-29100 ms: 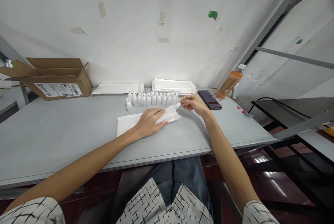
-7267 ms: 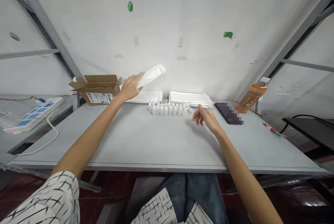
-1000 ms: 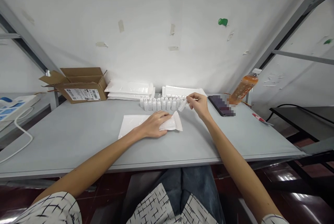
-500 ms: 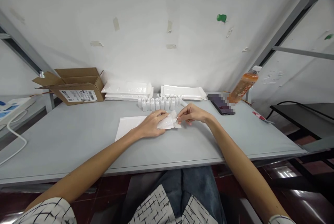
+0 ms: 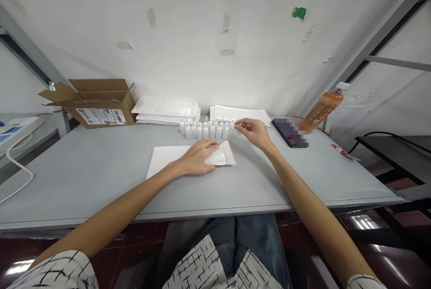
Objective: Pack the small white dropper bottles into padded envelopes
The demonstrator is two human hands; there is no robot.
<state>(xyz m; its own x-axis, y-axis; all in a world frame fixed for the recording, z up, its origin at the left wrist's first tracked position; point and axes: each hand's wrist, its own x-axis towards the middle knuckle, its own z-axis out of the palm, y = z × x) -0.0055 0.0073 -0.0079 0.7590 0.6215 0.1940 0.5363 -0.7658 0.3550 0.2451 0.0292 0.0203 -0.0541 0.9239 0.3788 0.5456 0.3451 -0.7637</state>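
My left hand (image 5: 199,158) lies over a white bubble mailer (image 5: 220,156), its fingers holding the mailer down on the table. The mailer's flared end points right, and part of it is hidden under the hand. My right hand (image 5: 253,131) is above and right of the mailer, thumb and forefinger pinched at the right end of a group of small white bottles (image 5: 205,133). The end bottle (image 5: 231,128) is at these fingertips. The bottles stand upright in close rows. Left of my left hand, a flat white mailer (image 5: 164,156) lies on the table.
Two stacks of white mailers, the left one (image 5: 164,108) and the right one (image 5: 240,113), lie along the wall. An open cardboard box (image 5: 97,107) stands at the back left. A phone (image 5: 289,134) and an orange drink bottle (image 5: 322,108) are at the right. A white cable (image 5: 25,174) hangs left.
My right hand has left the mailer's end and moved up to the bottles. My left hand stays on the mailer, whose end now lies flatter. The view has shifted slightly.
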